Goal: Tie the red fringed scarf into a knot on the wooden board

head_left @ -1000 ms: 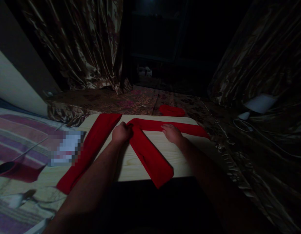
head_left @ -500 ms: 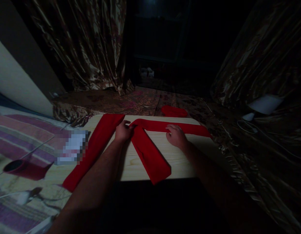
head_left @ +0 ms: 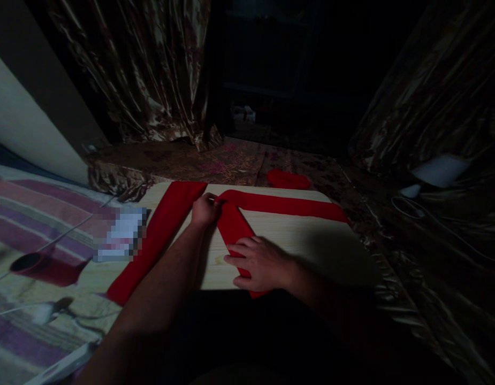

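A long red cloth strip (head_left: 287, 205) lies folded in a V on a light wooden board (head_left: 311, 240). One arm of it runs along the far edge to the right, the other (head_left: 233, 224) comes toward me. My left hand (head_left: 205, 208) is closed on the fold at the corner of the V. Over the near end of the strip lies my right hand (head_left: 261, 263), fingers wrapped over that end, gripping it. A second red strip (head_left: 159, 235) lies at the board's left.
A small red folded cloth (head_left: 288, 179) sits beyond the board. A dark red mug (head_left: 42, 267) lies on its side on striped bedding at the left. Shiny patterned curtains hang behind and to the right. A white object (head_left: 438, 170) with cables is at right.
My right hand left the far arm of the strip and came back toward me onto its near end. My left hand stayed at the fold.
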Demonstrator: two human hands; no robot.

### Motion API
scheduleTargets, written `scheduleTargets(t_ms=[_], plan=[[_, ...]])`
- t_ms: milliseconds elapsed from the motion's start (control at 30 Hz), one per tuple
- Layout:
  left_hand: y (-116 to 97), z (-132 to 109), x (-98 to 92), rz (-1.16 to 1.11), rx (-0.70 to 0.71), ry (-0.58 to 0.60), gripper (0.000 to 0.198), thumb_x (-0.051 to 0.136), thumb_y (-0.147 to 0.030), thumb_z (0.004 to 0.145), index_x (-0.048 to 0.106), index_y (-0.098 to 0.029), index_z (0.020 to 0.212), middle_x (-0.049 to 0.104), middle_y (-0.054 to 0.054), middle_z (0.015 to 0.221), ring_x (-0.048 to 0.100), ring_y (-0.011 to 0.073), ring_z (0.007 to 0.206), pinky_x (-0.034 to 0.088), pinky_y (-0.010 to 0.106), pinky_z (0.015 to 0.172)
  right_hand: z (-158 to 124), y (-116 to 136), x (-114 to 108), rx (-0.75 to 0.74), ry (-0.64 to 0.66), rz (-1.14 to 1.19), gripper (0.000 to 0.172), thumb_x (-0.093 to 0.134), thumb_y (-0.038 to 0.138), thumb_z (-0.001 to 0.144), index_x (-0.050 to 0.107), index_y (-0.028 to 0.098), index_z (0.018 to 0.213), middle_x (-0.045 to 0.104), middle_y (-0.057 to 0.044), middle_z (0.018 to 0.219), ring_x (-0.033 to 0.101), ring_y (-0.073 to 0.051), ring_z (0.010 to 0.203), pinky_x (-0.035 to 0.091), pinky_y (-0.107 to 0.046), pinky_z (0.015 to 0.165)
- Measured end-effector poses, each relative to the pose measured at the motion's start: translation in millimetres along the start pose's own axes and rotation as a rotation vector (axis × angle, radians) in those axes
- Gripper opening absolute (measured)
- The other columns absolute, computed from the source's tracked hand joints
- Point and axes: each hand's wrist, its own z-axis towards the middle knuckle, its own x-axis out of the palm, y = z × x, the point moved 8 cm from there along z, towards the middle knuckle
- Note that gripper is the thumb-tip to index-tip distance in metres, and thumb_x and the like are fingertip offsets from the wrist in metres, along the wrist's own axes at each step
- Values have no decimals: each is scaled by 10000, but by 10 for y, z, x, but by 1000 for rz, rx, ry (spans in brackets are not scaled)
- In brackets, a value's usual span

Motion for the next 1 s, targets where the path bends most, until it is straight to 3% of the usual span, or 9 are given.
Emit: scheduleTargets(t_ms=[133,300,400,467,533,700,800,1000], plan=[[-2,-4,-8,-39,-5,-26,264,658,-295,807,721,-170,1031,769,83,855,709,191,755,501,253,716,-64,-21,0,17,43,37,605,562,388,905,488,224,1482,501,-71,1517,417,-283,1378,303,-467,1151],[-52,-39,-55,-91,-1,-113,314,638,-286,815,707,-178,1101,758,85,918,704,187,800,520,260,756,-44,-290,60,74,47,85,679,600,263,815,492,210,1484,502,-56,1519,419,-260,1410,285,-424,1186],[-76,-63,11,-156,-11,-39,543,721,-310,754,622,-177,1272,754,87,979,700,185,810,540,270,765,13,-552,6,128,-63,121,546,585,280,859,582,214,1401,585,-46,1440,516,-209,1321,368,-344,1133],[-82,-71,75,-188,-1,28,672,759,-266,703,566,-182,1342,753,87,1038,705,192,842,552,283,789,31,-822,-86,256,-182,61,421,527,261,916,644,201,1316,626,-60,1381,556,-201,1254,394,-335,1101],[-87,-69,120,-187,36,67,679,743,-193,685,568,-195,1341,749,84,1090,710,206,905,555,299,835,26,-1112,-147,400,-231,-65,362,468,205,947,680,180,1239,641,-87,1343,556,-222,1226,391,-362,1092],[-94,-46,141,-247,138,57,591,635,-82,687,640,-203,1266,736,65,1175,696,214,1044,529,321,968,-18,-1722,-86,621,-49,-308,408,411,91,939,626,159,1279,627,-135,1316,531,-247,1205,407,-363,1031],[-114,-37,150,-297,187,70,580,586,-61,685,668,-184,1246,735,66,1183,689,218,1071,524,332,994,-71,-1947,-33,680,72,-369,378,382,85,944,645,154,1208,653,-151,1209,551,-252,1126,439,-341,951],[-102,-24,141,-174,201,61,478,530,-64,709,762,-159,1117,741,98,1118,686,241,1031,520,363,1002,-203,-2214,-150,739,67,-474,365,350,119,969,636,154,1194,619,-173,1233,511,-271,1158,446,-346,927]])
